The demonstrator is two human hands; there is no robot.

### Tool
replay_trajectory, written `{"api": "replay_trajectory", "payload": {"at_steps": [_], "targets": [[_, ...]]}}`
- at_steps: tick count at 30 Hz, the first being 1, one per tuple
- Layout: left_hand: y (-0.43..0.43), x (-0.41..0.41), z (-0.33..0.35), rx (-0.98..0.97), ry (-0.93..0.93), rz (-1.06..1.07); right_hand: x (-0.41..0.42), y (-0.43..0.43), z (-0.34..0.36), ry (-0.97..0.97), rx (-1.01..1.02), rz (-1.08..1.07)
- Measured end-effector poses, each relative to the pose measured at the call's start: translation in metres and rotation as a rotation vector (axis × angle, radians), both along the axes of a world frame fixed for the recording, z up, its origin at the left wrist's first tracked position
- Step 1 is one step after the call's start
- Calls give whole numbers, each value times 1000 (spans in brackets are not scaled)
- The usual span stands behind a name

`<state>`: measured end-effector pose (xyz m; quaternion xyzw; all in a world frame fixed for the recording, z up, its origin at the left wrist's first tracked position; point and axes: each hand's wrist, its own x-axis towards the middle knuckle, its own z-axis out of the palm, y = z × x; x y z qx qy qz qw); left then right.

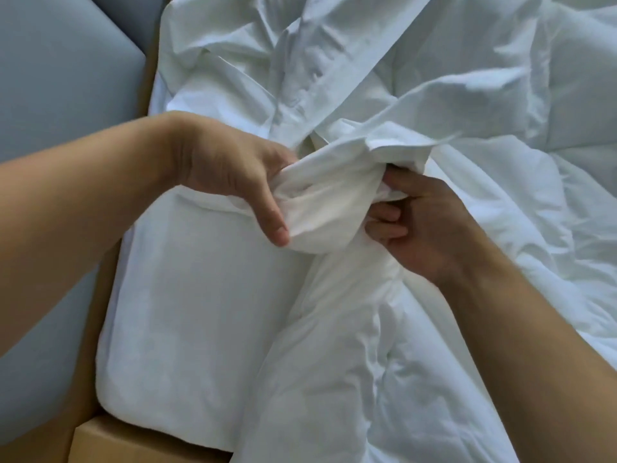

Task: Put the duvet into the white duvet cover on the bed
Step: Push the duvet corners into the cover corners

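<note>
Out past the left hand, on its outer side, lies a smooth grey-blue surface (padded panel or floor, hard to tell), crossed by a slanting seam up above the hand. A tan wooden frame borders it on the side nearer the hand, showing as a broad corner well below it. The light is soft, cool and even, with faint shadows.
</note>
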<state>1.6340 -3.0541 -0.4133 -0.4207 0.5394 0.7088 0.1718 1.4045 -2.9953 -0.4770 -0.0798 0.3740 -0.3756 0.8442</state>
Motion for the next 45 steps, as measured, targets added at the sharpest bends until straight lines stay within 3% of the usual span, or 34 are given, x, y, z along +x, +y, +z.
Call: {"api": "replay_trajectory", "payload": {"at_steps": [2,4,7,10,13,15,17,19,21,24,26,29,35,37,40,45], "targets": [[-4,-1,1,56,-10,-36,7,0,-2,-6,69,-48],[-12,-2,2,98,15,170,10,2,-5,16,42,27],[-19,-8,-7,67,106,508,1,4,-6,66,-183,370],[-8,-23,-25,16,94,555,0,1,-3,325,-361,611],[-5,-15,-26,50,61,326,2,-8,-5,282,-279,426],[-5,-2,-21,-16,-56,71,3,-13,-9,246,-188,269],[-7,5,-18,-102,-108,-24,7,-15,-11,223,-132,157],[-10,6,-14,-120,-72,54,12,-18,-13,145,-85,72],[-15,7,-10,-38,31,297,13,-20,-13,56,-49,84],[-16,-3,-14,-71,105,664,4,-23,-11,49,-184,352],[-10,-15,-20,-133,131,790,2,-27,-6,131,-303,579],[-5,-21,-24,-40,223,741,1,-38,-2,300,-331,706],[-16,14,-12,313,381,437,1,-46,-11,59,-124,338],[-20,16,-8,442,472,495,4,-44,-14,50,-5,177],[-23,10,-9,424,492,654,7,-39,-19,25,90,78],[-18,-11,-9,269,515,937,3,-19,-22,-88,-223,459]]}}
